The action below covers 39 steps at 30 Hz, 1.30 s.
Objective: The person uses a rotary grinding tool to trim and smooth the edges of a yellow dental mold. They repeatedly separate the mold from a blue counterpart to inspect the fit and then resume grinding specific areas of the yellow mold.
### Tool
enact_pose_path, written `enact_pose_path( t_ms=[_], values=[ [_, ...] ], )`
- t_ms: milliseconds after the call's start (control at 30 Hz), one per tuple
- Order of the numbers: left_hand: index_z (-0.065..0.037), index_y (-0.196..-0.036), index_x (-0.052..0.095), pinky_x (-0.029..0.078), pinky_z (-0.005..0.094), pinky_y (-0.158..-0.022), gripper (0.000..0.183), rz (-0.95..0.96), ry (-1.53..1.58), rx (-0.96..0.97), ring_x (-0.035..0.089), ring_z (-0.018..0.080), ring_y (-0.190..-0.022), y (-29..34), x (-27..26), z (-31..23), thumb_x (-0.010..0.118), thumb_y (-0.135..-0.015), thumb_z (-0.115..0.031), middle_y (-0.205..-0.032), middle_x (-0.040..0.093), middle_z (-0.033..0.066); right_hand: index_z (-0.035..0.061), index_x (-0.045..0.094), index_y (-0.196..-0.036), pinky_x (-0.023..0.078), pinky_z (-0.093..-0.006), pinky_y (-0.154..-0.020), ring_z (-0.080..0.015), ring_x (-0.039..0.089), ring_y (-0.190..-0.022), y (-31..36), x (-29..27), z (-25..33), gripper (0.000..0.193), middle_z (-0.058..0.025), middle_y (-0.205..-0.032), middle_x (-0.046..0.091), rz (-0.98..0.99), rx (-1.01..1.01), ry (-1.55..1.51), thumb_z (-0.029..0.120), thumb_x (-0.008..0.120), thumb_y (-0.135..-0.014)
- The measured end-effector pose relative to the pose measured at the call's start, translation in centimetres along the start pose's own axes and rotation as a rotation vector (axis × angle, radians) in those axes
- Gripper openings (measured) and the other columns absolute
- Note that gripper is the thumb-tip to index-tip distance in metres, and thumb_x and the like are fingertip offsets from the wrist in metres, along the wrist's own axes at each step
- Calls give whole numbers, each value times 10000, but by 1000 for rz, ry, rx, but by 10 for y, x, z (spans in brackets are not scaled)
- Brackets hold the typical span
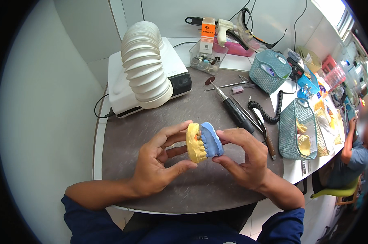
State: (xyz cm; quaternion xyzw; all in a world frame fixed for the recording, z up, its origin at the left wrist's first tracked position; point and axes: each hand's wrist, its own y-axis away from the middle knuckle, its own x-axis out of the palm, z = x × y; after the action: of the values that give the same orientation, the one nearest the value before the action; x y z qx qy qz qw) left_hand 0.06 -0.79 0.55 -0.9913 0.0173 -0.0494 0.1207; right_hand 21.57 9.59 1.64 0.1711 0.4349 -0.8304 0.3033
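Observation:
Above the middle of the grey desk mat, my two hands hold a pair of dental casts against each other. My left hand [157, 160] grips the yellow dental cast [195, 148], its fingers behind and thumb at the near edge. An orange-red patch marks one spot on the yellow teeth. The blue dental cast [210, 140] is pinched between thumb and fingers of my right hand [247, 158]. Their tooth rows face and touch, or nearly touch; I cannot tell which. Right of the casts lies a black handpiece [235, 112] with a dark red cutting disc [209, 80].
A white machine [123, 91] with a ribbed hose [145, 61] stands at the far left. A clear box of small tools [208, 61] sits at the back. Blue-green baskets [269, 71] line the right, one holding yellow casts [304, 144]. Another person [349, 158] sits at far right.

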Motion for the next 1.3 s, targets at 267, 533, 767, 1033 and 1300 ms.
enact_pose_path(
  t_ms=[267, 533, 767, 1033, 1300],
  values=[
    [9, -1471, 339, 487, 388, -1072, 698, -24, 73, -81, 508, 241, -1302, -2, -2, -3, 716, -883, -19, -1411, 485, 189, 4, 659, -1195, 551, -332, -767, -267, 697, -876, -1, 3, 6, 490, -158, -1011, 703, -23, 115, -38, 94, 829, -744],
    [1, -1478, 362, 482, 419, -1083, 782, -17, -40, 50, 498, 238, -1315, 0, -1, 1, 775, -815, 0, -1439, 472, 163, 1, 661, -1189, 556, -337, -785, -282, 695, -914, 1, 3, 2, 486, -158, -1049, 695, -38, 22, -5, 59, 820, -733],
    [-22, -1471, 389, 502, 417, -1063, 799, -30, -75, 99, 486, 231, -1318, 1, -1, 3, 802, -788, -8, -1464, 443, 164, 12, 625, -1262, 557, -348, -787, -276, 678, -942, 1, 4, 5, 609, -158, -1106, 668, -7, -36, 42, 110, 853, -706],
    [-57, -1278, 380, 536, 373, -1028, 735, -73, 12, -21, 519, 204, -1244, 4, 7, 9, 865, -727, -24, -1228, 472, 102, -18, 562, -1320, 549, -374, -829, -308, 653, -991, -2, 15, 11, 746, -172, -1157, 633, -5, -93, 151, 122, 864, -652],
    [-78, -1209, 344, 568, 342, -969, 729, -86, -91, 86, 552, 205, -1191, 5, 11, 15, 880, -717, -40, -1220, 480, 146, -37, 551, -1298, 555, -382, -895, -329, 662, -1067, -4, 19, 14, 723, -200, -1195, 643, -8, -121, 184, 18, 821, -629]
  ],
)
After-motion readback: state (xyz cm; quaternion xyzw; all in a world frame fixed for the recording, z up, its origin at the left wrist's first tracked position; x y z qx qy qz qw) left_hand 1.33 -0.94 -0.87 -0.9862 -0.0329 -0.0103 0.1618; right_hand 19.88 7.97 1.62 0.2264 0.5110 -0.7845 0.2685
